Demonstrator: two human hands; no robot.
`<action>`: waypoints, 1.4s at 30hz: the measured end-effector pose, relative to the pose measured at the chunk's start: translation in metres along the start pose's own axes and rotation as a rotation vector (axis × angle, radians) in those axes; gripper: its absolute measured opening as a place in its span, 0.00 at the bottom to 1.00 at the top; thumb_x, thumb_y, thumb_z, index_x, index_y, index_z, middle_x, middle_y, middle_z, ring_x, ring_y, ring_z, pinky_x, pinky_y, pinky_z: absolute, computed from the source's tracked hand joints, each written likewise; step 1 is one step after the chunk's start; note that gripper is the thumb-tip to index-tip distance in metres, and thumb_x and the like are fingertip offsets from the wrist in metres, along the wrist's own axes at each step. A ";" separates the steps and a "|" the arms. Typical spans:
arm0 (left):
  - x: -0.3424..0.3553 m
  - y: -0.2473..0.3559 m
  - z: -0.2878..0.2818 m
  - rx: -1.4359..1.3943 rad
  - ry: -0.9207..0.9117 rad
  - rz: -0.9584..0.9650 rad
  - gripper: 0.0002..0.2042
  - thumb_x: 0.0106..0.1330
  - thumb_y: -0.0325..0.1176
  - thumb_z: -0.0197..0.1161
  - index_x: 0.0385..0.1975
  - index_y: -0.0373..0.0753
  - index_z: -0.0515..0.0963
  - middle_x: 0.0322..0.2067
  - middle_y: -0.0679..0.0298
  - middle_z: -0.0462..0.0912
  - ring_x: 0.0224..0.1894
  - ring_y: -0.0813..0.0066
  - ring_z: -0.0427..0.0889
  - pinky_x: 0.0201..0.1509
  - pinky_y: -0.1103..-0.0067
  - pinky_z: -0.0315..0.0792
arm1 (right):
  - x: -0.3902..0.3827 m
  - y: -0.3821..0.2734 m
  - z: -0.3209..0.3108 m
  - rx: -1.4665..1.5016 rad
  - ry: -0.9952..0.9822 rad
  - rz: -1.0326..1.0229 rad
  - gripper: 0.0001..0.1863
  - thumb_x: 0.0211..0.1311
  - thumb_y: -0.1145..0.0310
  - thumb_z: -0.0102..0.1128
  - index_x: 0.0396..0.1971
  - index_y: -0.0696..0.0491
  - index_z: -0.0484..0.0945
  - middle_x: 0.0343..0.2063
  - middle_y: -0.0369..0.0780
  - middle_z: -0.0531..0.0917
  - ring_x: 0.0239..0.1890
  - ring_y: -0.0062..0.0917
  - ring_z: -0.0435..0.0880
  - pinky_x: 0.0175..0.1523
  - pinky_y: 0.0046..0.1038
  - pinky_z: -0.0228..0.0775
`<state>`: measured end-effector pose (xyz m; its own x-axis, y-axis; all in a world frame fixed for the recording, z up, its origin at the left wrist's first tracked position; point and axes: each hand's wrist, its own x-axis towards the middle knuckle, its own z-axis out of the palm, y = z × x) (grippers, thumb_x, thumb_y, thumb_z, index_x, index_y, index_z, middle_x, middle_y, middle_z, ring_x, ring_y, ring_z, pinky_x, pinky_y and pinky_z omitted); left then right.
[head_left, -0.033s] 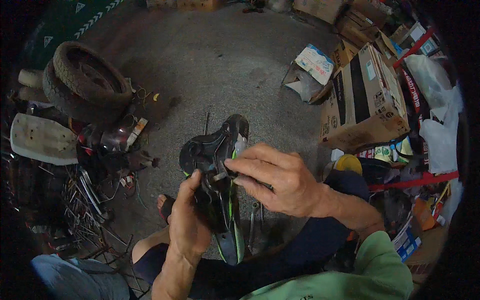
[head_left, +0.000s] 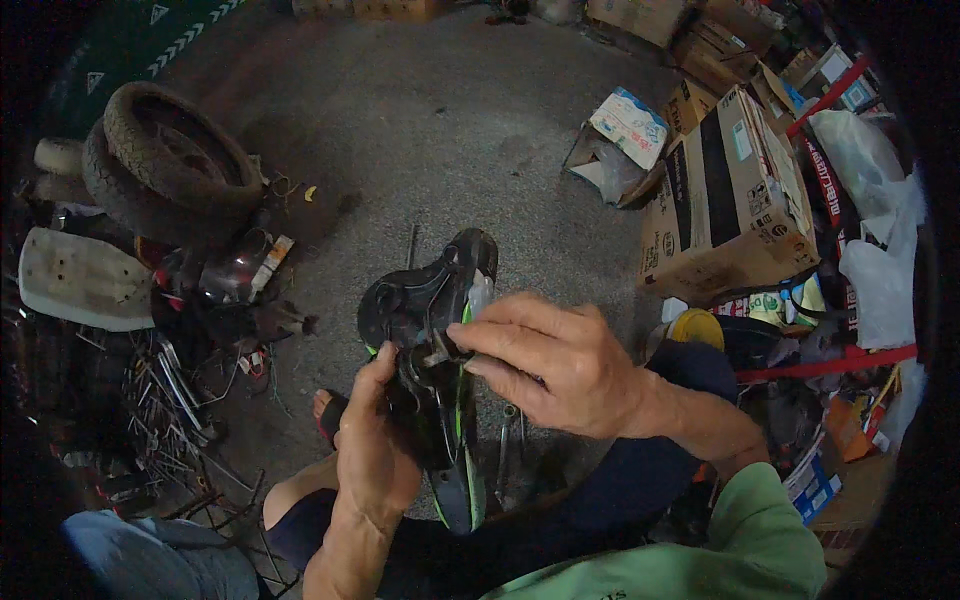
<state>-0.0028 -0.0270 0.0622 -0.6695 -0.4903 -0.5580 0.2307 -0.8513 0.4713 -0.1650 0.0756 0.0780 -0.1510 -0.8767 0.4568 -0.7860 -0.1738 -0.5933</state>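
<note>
Two hands work on a black bike seat held over the floor.

The left hand (head_left: 375,455) is wrapped around the bike seat (head_left: 435,375) from below, likely to keep it steady, with its underside turned up so the metal parts can be reached. The right hand (head_left: 555,365) has its fingers pressed together, pinching a small metal piece (head_left: 438,355) near the middle of the seat. The seat has a green edge and hangs above the person's knees. On the grey floor (head_left: 430,130) lie old tires (head_left: 165,165) at the left edge and cardboard boxes (head_left: 725,195) at the right edge.
</note>
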 end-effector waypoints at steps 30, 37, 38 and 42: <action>-0.013 -0.005 0.005 1.552 0.088 0.867 0.25 0.48 0.38 0.73 0.46 0.36 0.75 0.42 0.41 0.68 0.41 0.44 0.76 0.38 0.61 0.75 | -0.021 0.014 0.007 -0.109 -0.180 0.194 0.22 0.50 0.70 0.68 0.47 0.56 0.74 0.19 0.42 0.80 0.18 0.32 0.82 0.23 0.32 0.70; -0.013 -0.007 0.000 1.558 0.074 0.938 0.27 0.44 0.40 0.75 0.44 0.35 0.76 0.46 0.37 0.68 0.44 0.41 0.76 0.39 0.60 0.75 | -0.018 0.008 0.010 0.013 -0.122 0.324 0.17 0.50 0.72 0.68 0.41 0.55 0.78 0.16 0.43 0.79 0.17 0.33 0.82 0.22 0.32 0.70; -0.013 -0.008 0.000 1.557 0.076 0.963 0.27 0.44 0.40 0.75 0.44 0.35 0.76 0.46 0.36 0.69 0.44 0.41 0.76 0.39 0.60 0.75 | -0.018 0.009 0.010 0.013 -0.129 0.317 0.16 0.50 0.73 0.68 0.41 0.56 0.78 0.17 0.43 0.79 0.18 0.32 0.83 0.23 0.31 0.71; -0.017 -0.007 0.001 1.603 0.087 1.015 0.27 0.44 0.40 0.75 0.44 0.35 0.76 0.46 0.35 0.69 0.44 0.41 0.76 0.40 0.60 0.75 | -0.013 0.014 0.002 0.096 -0.152 0.264 0.16 0.49 0.75 0.67 0.41 0.57 0.79 0.21 0.44 0.81 0.22 0.29 0.85 0.27 0.28 0.74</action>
<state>0.0059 -0.0126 0.0687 -0.6767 -0.6746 0.2950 -0.3566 0.6508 0.6703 -0.1732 0.0838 0.0624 -0.2451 -0.9530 0.1781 -0.6700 0.0337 -0.7416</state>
